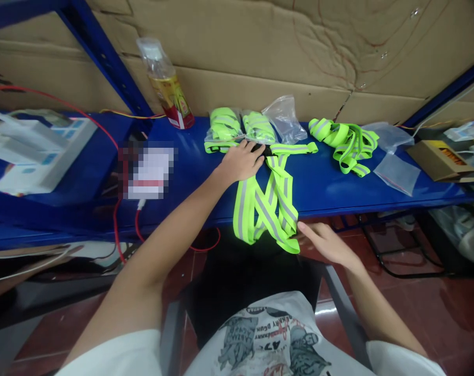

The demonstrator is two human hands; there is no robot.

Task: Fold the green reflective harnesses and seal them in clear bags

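Observation:
A neon-yellow reflective strap harness point(276, 222) with grey stripes lies on the blue table, its crossed loops hanging over the front edge. My left hand point(242, 161) rests palm down on its upper band, fingers spread beside a black buckle point(265, 150). At the right edge of the hanging loops is my right hand point(326, 243), thumb stretched toward the strap; its other fingers are partly hidden. Just beyond my left hand sit two clear bags of folded yellow straps point(224, 124), point(258, 126).
An empty clear bag point(287, 119) and a spray bottle point(166, 86) stand at the back. To the right lie loose yellow straps point(348, 141), plastic bags point(397, 171) and a cardboard box point(440, 159). A blurred white object point(150, 172) with a red cable is at left.

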